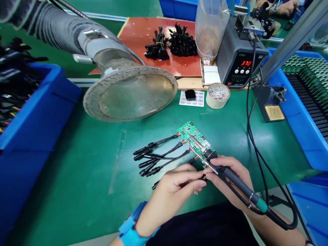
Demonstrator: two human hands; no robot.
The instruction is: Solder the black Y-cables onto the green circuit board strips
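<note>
My left hand (176, 184) is closed in a pinch on a black cable (154, 186), whose short coloured wire ends show at the fingertips. My right hand (232, 167) is closed around a soldering iron (237, 182) with a thin metal feed tube alongside. Its thumb and finger also meet the wire ends by my left fingertips. The iron's tip points up and left, over a green circuit board panel (189, 128); contact with it cannot be told. Several black cables (153, 159) run left from the board's edge, joined by coloured wires.
A fume extraction hood (130, 94) hangs at left above the bench. Blue bins stand left (38, 119) and right (302, 99). Behind are a soldering station (241, 61), a cup of solder bits (217, 95) and an iron stand (269, 102). Cords (249, 119) hang right.
</note>
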